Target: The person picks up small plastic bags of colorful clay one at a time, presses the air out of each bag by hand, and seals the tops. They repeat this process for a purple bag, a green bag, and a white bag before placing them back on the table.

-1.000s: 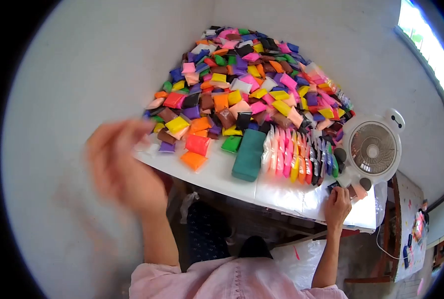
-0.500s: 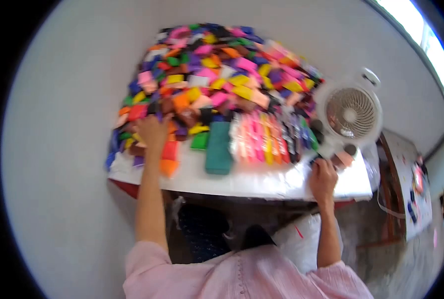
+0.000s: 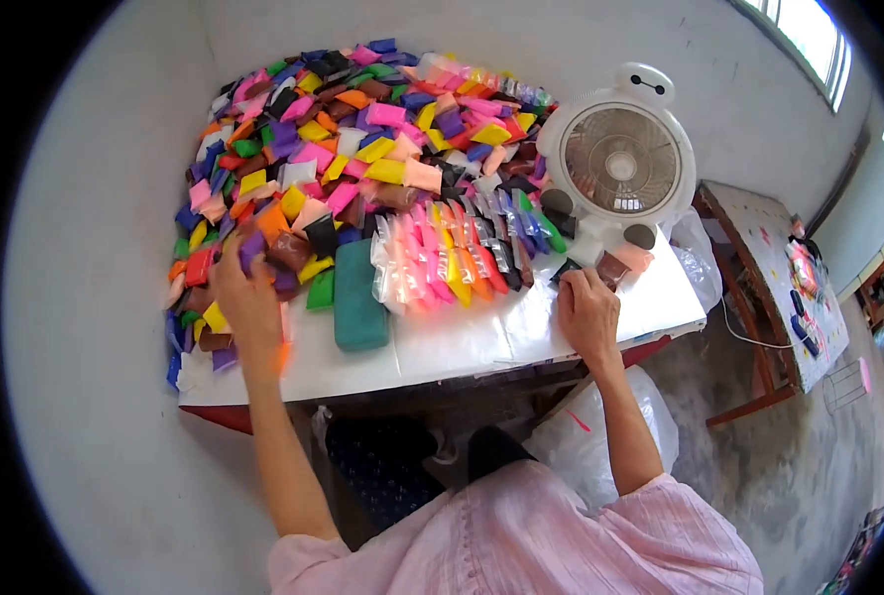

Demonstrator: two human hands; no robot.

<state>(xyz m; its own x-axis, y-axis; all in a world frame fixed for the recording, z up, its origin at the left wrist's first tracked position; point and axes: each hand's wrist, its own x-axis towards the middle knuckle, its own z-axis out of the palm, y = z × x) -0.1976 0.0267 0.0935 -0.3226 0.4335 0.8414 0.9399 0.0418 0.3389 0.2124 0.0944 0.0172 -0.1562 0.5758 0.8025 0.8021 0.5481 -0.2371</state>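
Note:
Many small coloured packets are heaped on the white table. My left hand is at the left front of the heap, fingers bent beside a purple packet; whether it grips that packet is unclear. On the right, my right hand has its fingers closed at a small black packet, beside a brown packet and a peach packet. Between my hands lie a dark green block and a row of clear-wrapped coloured strips.
A white fan stands at the table's right rear. Another table with items on it is farther right. Below the table edge, a white plastic bag rests near my legs. Walls rise at the left and back.
The view has shifted, so the table and heap appear farther left and the fan larger. My left hand stays at the heap; my right hand remains near the small packets by the fan.

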